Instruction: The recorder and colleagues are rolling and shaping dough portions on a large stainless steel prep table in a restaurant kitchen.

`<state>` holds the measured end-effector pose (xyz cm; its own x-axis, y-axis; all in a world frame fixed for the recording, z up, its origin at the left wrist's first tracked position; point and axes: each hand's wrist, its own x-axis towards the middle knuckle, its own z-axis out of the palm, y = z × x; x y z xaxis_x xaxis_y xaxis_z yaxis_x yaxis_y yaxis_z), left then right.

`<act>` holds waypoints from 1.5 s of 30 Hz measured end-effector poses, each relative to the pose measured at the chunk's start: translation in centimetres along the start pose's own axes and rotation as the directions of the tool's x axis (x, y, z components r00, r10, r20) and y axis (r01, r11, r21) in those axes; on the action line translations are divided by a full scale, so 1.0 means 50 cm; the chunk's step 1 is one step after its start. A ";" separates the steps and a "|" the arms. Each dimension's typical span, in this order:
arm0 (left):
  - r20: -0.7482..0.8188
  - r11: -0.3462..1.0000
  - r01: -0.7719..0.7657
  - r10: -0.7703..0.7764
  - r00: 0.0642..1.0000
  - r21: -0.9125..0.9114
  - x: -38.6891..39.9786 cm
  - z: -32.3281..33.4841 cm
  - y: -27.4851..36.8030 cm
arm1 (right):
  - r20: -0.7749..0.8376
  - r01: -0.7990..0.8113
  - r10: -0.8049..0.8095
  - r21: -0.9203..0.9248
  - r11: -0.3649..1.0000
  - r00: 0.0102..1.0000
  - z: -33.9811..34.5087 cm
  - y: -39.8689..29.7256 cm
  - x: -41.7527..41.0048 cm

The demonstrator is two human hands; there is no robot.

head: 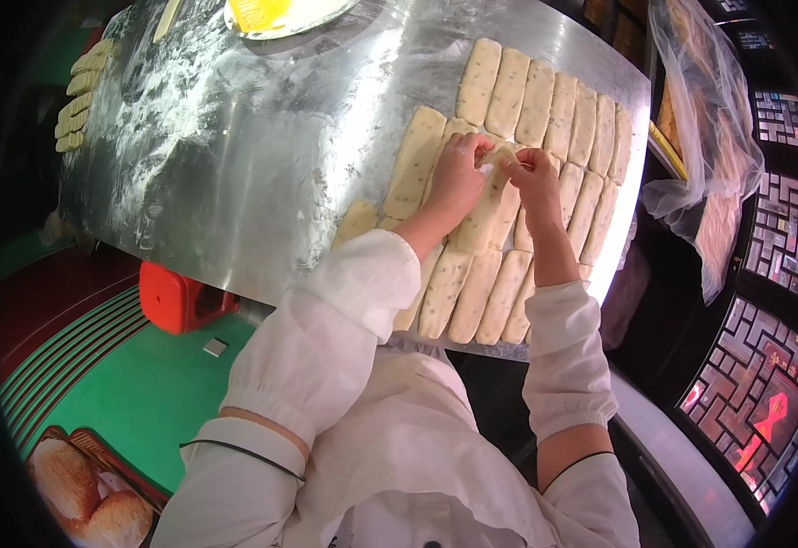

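Note:
Both my hands are at the far end of one flat dough strip (479, 218), speckled with dark bits. My left hand (460, 170) pinches its left corner between thumb and fingers. The right corner is in the fingertips of my right hand (534, 179). The strip's near part lies over or against neighbouring pieces; its exact contact is hidden. Around it, similar dough strips lie side by side in rows: a far row (536, 99), a middle row partly covered by my hands, and a near row (445, 293). A wider strip (414, 161) lies left of my left hand.
Loose flour (173, 116) is spread over the metal table (262, 185). A round pan (296, 27) with a yellow scraper (256, 14) stands at the far edge. Folded dough pieces (74, 113) line the left edge. A red stool (169, 298) sits below; clear plastic sheeting (704, 130) hangs at right.

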<state>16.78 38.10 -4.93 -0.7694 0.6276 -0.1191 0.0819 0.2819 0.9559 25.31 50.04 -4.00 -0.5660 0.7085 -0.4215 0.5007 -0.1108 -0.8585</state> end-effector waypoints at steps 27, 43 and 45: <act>-0.022 0.928 0.368 -0.368 0.930 0.055 -0.094 -0.308 -0.154 | 0.454 0.341 -0.172 -0.322 0.883 0.874 0.301 -0.139 0.126; 0.019 0.839 -0.116 0.125 0.992 0.531 -0.111 -0.318 -0.125 | 0.156 0.546 -0.540 -0.448 0.708 0.827 0.217 -0.123 0.073; 0.065 0.807 -0.235 0.239 0.969 0.541 -0.076 -0.311 -0.129 | 0.076 0.510 -0.566 -0.543 0.667 0.821 0.162 -0.119 0.052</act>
<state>9.30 22.62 -6.48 -0.6849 0.7223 0.0956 0.5900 0.4729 0.6544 15.53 46.90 -2.35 -0.7977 0.5916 0.1174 0.4014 0.6660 -0.6288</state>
